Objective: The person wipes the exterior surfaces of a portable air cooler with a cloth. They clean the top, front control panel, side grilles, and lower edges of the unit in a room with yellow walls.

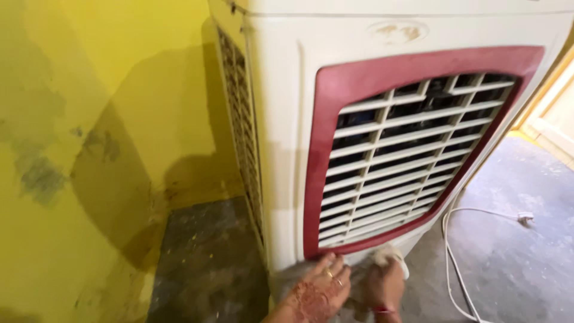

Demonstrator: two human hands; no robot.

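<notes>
Yellow painted wall [89, 119], stained and patchy, fills the left of my head view, and a grey concrete floor [520, 239] runs off to the right under a white power cord with plug [478, 213] that loops across it. Between them stands a tall white plastic air cooler with a red-framed louvred front grille [418, 137], its slatted side panel [242, 131] facing the wall. Near the bottom edge of the picture I have both hands low against the cooler's front base: my left hand [323, 290], patterned with dark henna and wearing rings, lies flat with fingers spread on the casing just under the red frame, gripping nothing, while my right hand [385, 286] is closed around a small whitish cloth [391, 256] pressed to the lower edge of the grille. To do this wiping well, I judge the cloth should stay flat against the plastic and follow the curve of the red frame, with the left hand steadying the body so it does not rock. Both wrists are cut off by the frame edge, the cooler's foot and top are out of view, most of the cloth is hidden in my grip, and motion blur softens the fingers.
</notes>
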